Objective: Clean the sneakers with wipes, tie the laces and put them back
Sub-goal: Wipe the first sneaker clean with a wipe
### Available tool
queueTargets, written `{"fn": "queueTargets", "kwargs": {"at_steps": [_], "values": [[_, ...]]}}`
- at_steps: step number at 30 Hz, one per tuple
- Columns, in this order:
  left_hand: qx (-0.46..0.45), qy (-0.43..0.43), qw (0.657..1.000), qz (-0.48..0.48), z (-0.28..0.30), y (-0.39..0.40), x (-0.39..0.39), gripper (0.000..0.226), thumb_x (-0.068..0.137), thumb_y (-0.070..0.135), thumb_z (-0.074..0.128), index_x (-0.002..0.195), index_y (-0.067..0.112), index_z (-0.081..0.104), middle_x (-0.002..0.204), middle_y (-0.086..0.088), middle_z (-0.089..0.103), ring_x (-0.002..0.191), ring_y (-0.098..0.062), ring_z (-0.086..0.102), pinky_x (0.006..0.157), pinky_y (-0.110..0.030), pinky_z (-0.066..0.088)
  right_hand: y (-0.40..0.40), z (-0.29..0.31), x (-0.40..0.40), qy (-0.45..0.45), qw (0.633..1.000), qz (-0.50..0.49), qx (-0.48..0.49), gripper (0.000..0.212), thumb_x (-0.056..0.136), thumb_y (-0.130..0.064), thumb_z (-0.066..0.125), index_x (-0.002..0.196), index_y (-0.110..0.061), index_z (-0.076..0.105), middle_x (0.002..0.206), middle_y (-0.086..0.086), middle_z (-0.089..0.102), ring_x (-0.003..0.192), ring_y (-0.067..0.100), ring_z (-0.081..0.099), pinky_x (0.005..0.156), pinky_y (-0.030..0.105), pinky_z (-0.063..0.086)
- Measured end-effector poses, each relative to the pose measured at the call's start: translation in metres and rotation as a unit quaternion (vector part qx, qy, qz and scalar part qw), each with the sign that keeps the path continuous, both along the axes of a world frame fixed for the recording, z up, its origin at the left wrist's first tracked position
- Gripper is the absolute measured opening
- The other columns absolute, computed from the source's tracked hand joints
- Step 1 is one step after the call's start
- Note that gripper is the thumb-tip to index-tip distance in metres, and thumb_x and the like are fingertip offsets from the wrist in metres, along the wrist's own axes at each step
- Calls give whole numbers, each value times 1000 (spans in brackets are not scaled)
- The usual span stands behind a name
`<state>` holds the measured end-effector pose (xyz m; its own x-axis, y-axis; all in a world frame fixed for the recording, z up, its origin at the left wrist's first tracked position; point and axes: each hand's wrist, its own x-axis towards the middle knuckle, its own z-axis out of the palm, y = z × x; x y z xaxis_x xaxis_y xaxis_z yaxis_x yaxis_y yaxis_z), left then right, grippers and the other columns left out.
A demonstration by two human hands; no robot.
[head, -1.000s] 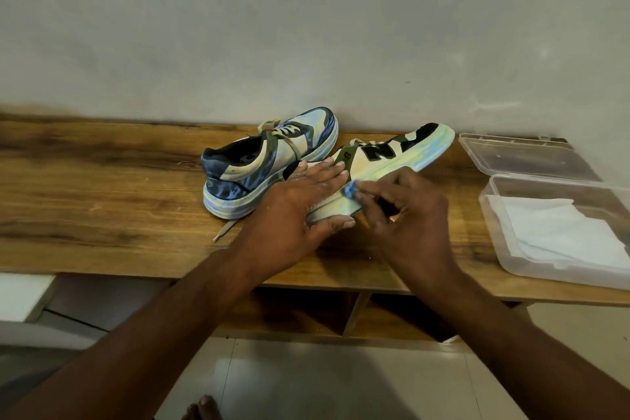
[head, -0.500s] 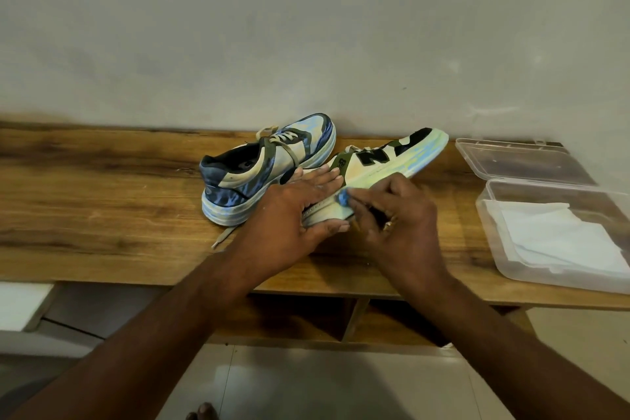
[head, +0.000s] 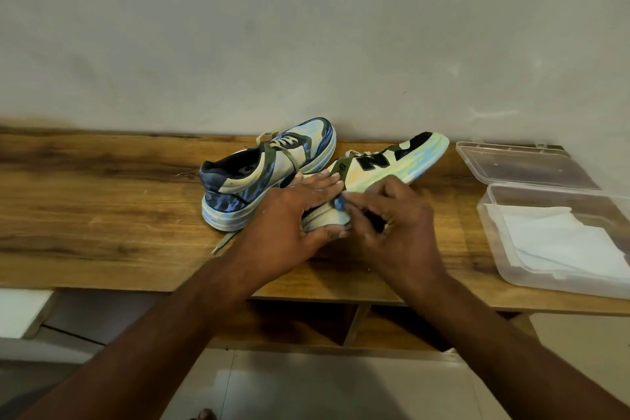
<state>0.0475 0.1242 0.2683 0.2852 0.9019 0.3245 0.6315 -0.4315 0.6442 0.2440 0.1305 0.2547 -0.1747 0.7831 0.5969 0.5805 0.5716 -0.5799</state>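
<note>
- While the left hand (head: 289, 215) holds the tipped sneaker (head: 375, 174) at its heel, its long axis runs far-right.
- Right hand (head: 395, 218), nearer the sole, pinches something small and blue (head: 340, 203).

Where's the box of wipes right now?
In the head view, the clear plastic box sits at the right end of the wooden shelf, right of both hands, with white wipes inside and its open lid lying behind it by the wall.
</note>
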Motion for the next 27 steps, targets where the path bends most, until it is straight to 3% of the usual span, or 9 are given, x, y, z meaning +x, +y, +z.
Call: {"fn": "queueTargets", "kwargs": {"at_steps": [3, 6, 9, 16, 19, 23, 27], "values": [[0, 0, 1000, -3, 0, 0, 0, 70, 81, 37, 86, 144, 21, 61, 150, 7, 56, 146, 1, 41, 128, -38, 26, 1, 2, 5, -37, 999, 38, 9, 26, 87, -6, 80, 113, -6, 78, 92, 2, 63, 77, 8, 59, 66, 15, 51], [-4, -13, 1000, -2, 2, -1, 1, 72, 80, 48, 84, 143, 21, 62, 149, 8, 56, 144, 4, 41, 127, -39, 27, 19, 5, 27, -8, 999, -44, 13, 25, 88, -7, 79, 113, -9, 79, 92, 2, 67, 74, 2, 60, 66, 8, 47], [-7, -20, 1000, 1, 1, 0, 1, 72, 79, 50, 82, 142, 21, 63, 148, 9, 57, 144, 4, 42, 127, -41, 29, 23, 5, 30, -8, 997, -76, 24, 24, 90, -8, 78, 114, -8, 78, 92, 4, 68, 72, 8, 62, 64, 22, 54], [-18, 3, 1000, -5, 4, 2, -3, 67, 80, 30, 89, 142, 24, 62, 148, 12, 57, 143, 6, 42, 127, -37, 28, -4, 2, 6, -86, 993, 81, 32, 26, 92, -9, 74, 118, -5, 75, 96, 3, 60, 79, 14, 59, 62, 31, 55], [-23, -3, 1000, -3, 7, 3, -3, 70, 78, 44, 87, 141, 26, 63, 147, 14, 56, 141, 9, 41, 126, -34, 29, 12, 3, 26, -66, 997, 9, 32, 27, 90, -7, 77, 117, -7, 77, 95, 2, 62, 76, 11, 59, 63, 24, 54], [-19, 0, 1000, 6, 8, 3, -2, 71, 77, 47, 87, 140, 25, 64, 146, 14, 57, 140, 11, 42, 125, -35, 32, 22, 2, 34, -33, 998, -55, 27, 27, 90, -7, 78, 117, -8, 77, 96, 2, 64, 75, 6, 58, 66, 18, 53], [-21, 4, 1000, 6, 7, 3, -2, 69, 78, 38, 88, 141, 26, 63, 147, 13, 57, 141, 8, 42, 125, -37, 32, -3, -2, 4, -70, 996, 46, 30, 28, 93, -8, 73, 121, -6, 74, 101, 2, 59, 85, 11, 58, 68, 29, 56]]}}
